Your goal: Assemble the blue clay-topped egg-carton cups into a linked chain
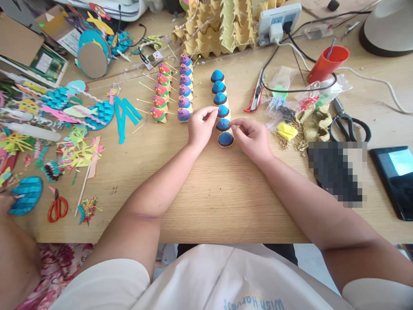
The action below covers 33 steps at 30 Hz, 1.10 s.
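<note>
A strip of egg-carton cups topped with blue clay domes [220, 98] runs away from me, each dome edged with a dark band. Small pink marks show on the nearer domes. My left hand [200, 127] is closed in a pinch at the left side of one dome. At the right edge of the dome nearer me, my right hand [253, 137] pinches too. Whatever lies between either set of fingertips is too small to make out. Left of my hands stand a purple cup row [185, 90] and a red-and-green cup row [161, 90], with pins sticking out.
A red utility knife [256, 92], yellow clay [287, 131], black scissors [350, 122] and a red cup [327, 64] lie to the right. Egg cartons [209, 30] and a power strip [279, 21] are behind. At left, another person's hand [7, 202] holds a blue disc near orange scissors [57, 207].
</note>
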Each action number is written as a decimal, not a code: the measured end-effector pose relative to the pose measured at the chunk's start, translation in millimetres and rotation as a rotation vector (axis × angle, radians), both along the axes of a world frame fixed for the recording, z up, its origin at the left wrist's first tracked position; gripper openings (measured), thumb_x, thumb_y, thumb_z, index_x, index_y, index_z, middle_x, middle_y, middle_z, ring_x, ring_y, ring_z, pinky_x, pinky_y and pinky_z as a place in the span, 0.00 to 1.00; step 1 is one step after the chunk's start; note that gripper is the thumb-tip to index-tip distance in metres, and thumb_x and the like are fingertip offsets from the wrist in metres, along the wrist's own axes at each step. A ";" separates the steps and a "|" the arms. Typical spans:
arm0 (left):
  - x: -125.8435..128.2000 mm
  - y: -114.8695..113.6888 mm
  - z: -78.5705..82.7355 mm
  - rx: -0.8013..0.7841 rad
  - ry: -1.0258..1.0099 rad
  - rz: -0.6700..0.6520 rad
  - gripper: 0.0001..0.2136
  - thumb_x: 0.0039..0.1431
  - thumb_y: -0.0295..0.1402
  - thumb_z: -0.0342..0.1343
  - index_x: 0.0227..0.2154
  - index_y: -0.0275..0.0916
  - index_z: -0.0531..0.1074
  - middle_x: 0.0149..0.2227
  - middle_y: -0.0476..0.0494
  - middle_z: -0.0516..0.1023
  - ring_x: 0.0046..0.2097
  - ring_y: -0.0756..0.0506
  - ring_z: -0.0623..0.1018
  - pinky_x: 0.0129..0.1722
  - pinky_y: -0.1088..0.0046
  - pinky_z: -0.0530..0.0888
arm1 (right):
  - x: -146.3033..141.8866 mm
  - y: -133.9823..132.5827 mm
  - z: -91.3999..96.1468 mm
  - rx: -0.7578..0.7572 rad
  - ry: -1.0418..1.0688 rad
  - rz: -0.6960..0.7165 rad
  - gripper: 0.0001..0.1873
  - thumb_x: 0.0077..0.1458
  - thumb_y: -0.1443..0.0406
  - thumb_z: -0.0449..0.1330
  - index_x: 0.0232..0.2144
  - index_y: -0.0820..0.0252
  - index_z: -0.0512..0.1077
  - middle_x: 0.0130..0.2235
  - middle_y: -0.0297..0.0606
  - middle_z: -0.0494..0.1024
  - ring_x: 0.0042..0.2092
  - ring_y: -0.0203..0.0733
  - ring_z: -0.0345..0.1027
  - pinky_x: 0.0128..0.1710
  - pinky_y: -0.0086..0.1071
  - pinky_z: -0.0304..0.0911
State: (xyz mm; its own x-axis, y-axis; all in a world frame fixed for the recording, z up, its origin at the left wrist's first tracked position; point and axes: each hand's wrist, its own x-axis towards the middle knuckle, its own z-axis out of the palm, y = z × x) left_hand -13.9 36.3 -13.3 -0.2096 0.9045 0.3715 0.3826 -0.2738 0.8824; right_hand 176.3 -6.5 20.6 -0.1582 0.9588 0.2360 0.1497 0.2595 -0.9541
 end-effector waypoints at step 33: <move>-14.8 -7.7 7.8 0.152 0.570 -0.007 0.16 0.71 0.26 0.55 0.53 0.43 0.84 0.40 0.44 0.82 0.42 0.47 0.80 0.47 0.71 0.76 | -1.3 2.0 -6.5 0.028 0.025 0.014 0.09 0.62 0.67 0.62 0.37 0.62 0.83 0.22 0.27 0.62 0.25 0.31 0.50 0.28 0.32 0.49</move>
State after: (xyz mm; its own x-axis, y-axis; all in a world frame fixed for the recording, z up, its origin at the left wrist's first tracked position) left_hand -28.7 28.5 -5.4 0.0669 0.8329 0.5494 0.7826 -0.3853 0.4889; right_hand 175.0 -4.5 14.1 -0.1652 0.9496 0.2663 0.1219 0.2876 -0.9500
